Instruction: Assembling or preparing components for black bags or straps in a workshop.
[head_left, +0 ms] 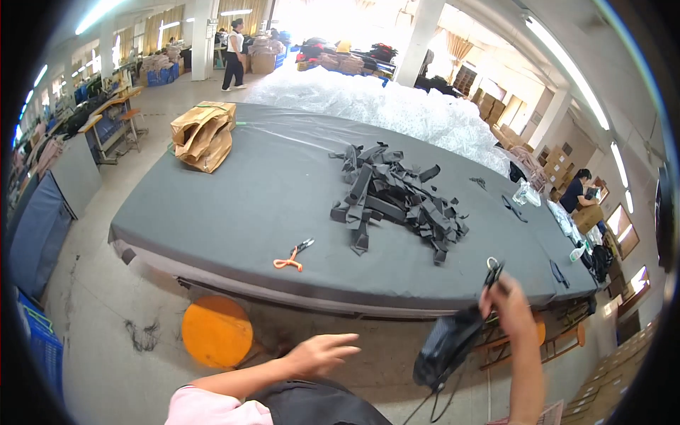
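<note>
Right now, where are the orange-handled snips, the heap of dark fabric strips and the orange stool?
orange-handled snips (292, 258), head view, on the orange handles.
heap of dark fabric strips (397, 202), head view, middle of the pile.
orange stool (216, 331), head view, centre of the round seat.

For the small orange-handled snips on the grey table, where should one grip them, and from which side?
Probably grip the orange-handled snips by the orange loop at the near-left end, coming from the table's near edge. The dark blades point up-right, away from that edge, and the tool lies flat with bare cloth around it.

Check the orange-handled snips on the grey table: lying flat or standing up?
Lying flat. The orange-handled snips rest on their side on the grey table near its front edge, apart from the pile of dark strips. No hand touches them.
</note>
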A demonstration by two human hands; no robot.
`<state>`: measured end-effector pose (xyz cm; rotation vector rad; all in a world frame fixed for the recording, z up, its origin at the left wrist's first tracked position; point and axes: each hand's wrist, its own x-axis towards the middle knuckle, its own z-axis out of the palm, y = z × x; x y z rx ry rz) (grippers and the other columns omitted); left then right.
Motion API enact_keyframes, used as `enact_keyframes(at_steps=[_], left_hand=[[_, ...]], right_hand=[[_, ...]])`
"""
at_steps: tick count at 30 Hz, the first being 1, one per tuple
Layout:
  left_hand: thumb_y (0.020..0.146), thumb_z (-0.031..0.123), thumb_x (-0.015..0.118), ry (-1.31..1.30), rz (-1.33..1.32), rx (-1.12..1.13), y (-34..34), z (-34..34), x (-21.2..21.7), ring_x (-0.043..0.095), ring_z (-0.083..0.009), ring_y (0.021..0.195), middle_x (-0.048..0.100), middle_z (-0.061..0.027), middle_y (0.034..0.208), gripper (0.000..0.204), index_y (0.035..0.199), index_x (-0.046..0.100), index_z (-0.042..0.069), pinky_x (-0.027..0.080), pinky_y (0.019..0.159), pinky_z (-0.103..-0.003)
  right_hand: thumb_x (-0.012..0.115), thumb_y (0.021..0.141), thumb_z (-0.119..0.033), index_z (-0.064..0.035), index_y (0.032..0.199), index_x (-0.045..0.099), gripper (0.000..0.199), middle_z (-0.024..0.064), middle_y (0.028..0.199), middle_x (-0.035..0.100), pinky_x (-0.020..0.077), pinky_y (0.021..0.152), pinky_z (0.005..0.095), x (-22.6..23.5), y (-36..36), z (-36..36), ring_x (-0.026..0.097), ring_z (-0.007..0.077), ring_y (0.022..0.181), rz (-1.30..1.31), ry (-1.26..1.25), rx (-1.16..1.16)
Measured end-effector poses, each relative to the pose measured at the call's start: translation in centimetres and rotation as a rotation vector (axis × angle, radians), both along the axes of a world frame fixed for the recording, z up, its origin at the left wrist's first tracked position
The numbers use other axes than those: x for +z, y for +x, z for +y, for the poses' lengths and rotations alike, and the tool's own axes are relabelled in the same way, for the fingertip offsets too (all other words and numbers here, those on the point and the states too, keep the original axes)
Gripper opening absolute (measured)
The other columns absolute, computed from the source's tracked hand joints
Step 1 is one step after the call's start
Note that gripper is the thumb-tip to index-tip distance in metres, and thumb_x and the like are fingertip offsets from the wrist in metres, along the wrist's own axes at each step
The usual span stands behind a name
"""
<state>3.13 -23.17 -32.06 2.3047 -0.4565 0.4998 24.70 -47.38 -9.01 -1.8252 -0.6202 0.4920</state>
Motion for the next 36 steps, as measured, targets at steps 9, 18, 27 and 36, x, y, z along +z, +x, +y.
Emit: enact_keyframes(at_steps=[9,18,27,36], left_hand=[[0.074,0.028,0.058,-0.180,1.370,0.833,-30.4,-0.7,-22.4,0.064,-0.0257,0.073,0.064,-0.0149,0.074,0.022,0.076,0.066,0.007,0.049,0.067,-0.038],[0.073,0.021,0.057,0.014,1.334,0.690,-34.0,-0.4,-20.6,0.062,-0.0330,0.078,0.063,-0.0185,0.082,0.019,0.080,0.064,0.005,0.048,0.069,-0.043],[0.073,0.019,0.056,0.370,1.508,0.117,-44.7,5.7,-19.2,0.061,-0.0350,0.080,0.063,-0.0194,0.084,0.019,0.082,0.063,0.004,0.047,0.070,-0.044],[0.073,0.018,0.055,0.636,1.310,-0.154,-32.3,15.6,-18.3,0.060,-0.0369,0.082,0.063,-0.0202,0.085,0.020,0.083,0.063,0.003,0.047,0.070,-0.045]], right_hand=[[0.030,0.094,-0.030,-0.0047,0.086,0.059,0.039,0.0061,0.079,0.061,0.0413,0.065,0.0264,-30.6,-17.5,-22.3,0.055,0.0142,0.071,0.536,-0.408,0.078],[0.053,0.079,-0.026,0.0002,0.112,0.054,0.042,0.0153,0.100,0.060,0.0407,0.083,0.0310,-49.8,-41.3,-30.5,0.053,0.0232,0.097,0.737,-0.194,-0.089],[0.042,0.082,0.000,-0.0090,0.095,0.054,0.020,-0.0009,0.075,0.057,0.0387,0.064,0.0235,-38.9,-44.1,-29.0,0.050,0.0094,0.069,1.052,-0.384,-0.270],[0.039,0.081,0.008,-0.0034,0.090,0.052,0.020,-0.0010,0.077,0.050,0.0413,0.065,0.0239,-40.3,-39.3,-28.2,0.047,0.0099,0.074,0.732,-0.286,-0.655]])
